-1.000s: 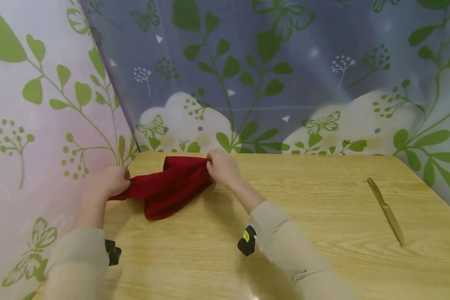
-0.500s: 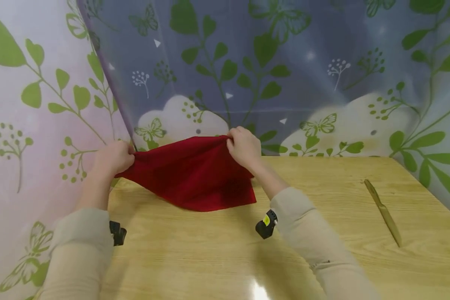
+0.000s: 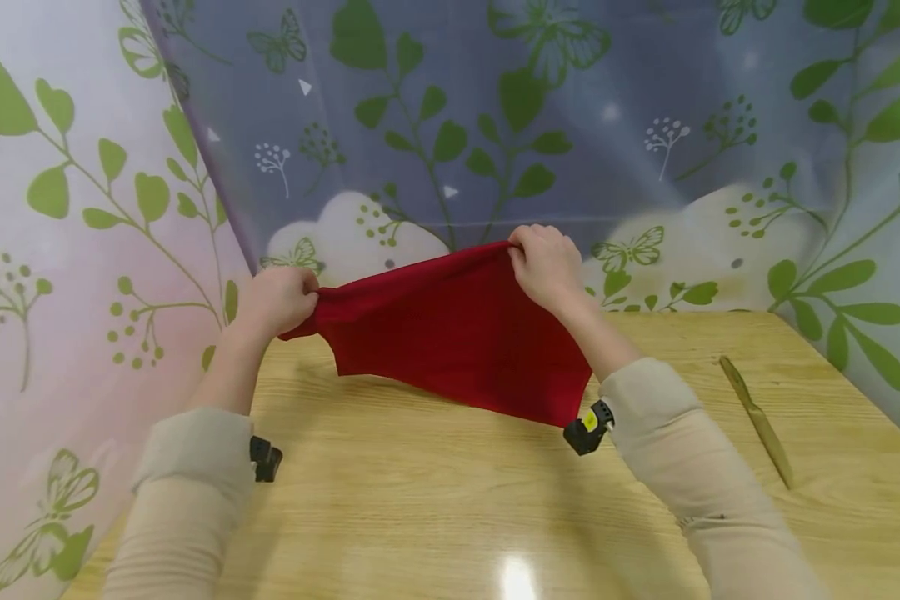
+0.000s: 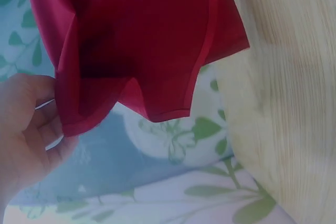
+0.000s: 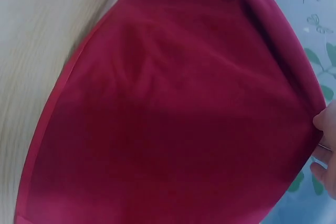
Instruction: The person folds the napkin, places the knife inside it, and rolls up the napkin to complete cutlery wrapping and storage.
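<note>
Red cloth [image 3: 450, 333] over the pale wooden table [image 3: 405, 500], its upper edge pinched in both hands [image 3: 549, 265] [image 3: 279, 300]

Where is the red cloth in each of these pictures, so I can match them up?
Head: the red cloth is in the middle, stretched between the left hand and the right hand.
Left wrist: the red cloth covers the upper middle, with the left hand at the left edge.
Right wrist: the red cloth fills most of the picture.
Shared landmark: the wooden table, visible in all three.
</note>
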`<state>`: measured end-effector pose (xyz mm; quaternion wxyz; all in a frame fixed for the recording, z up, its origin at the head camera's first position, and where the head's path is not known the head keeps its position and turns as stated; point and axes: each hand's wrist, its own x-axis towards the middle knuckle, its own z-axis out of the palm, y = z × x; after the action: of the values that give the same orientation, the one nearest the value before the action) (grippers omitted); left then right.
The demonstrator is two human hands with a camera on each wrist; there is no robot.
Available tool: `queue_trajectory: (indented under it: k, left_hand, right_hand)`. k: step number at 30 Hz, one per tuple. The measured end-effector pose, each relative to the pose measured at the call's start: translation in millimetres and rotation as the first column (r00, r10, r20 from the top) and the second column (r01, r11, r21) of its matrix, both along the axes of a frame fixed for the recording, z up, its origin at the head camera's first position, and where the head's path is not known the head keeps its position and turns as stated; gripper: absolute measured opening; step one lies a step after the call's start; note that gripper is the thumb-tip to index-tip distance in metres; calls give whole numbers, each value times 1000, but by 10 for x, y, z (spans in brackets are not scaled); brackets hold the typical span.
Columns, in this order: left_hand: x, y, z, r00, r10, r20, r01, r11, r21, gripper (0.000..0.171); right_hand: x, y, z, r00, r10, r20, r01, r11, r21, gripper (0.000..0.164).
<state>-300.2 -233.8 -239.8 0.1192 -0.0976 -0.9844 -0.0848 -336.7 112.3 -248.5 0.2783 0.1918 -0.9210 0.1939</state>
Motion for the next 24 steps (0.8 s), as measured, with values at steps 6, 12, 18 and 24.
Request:
queue_trajectory:
  k: [6, 12, 18, 24]
  left_hand:
    - [-87, 254, -84, 998, -60, -5, 60, 998, 4, 22]
    - [-144, 517, -166, 994, -102, 51, 103, 995, -16, 23]
    - [-190, 731, -289, 986, -149, 74, 154, 986, -63, 21]
    - [-209, 879, -424, 972, -178, 151, 183, 983, -19, 22]
  right_hand:
    - [8, 288, 43, 1000, -15, 22, 15, 1000, -1, 15]
    - [9, 541, 79, 998, -47, 46, 46, 999, 10, 15]
    - [-9, 718, 76, 997, -50, 49, 50, 999, 2, 15]
    - [16, 877, 11, 994, -80, 79, 78, 996, 33, 15]
